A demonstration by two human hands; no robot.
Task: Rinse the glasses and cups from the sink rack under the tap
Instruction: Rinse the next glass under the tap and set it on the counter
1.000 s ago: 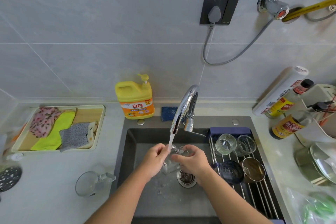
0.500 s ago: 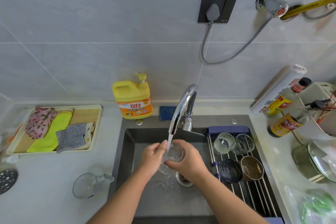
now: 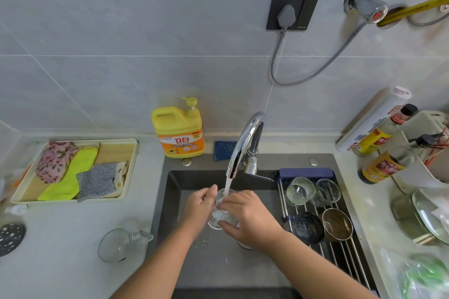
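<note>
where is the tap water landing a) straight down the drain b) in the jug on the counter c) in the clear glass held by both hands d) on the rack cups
c, water from the tap falls into the clear glass held by the left hand and right hand

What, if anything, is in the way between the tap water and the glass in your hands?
Nothing visible is. The glass is right under the tap, held between the left hand and right hand, and the water stream falls straight onto its rim.
</note>
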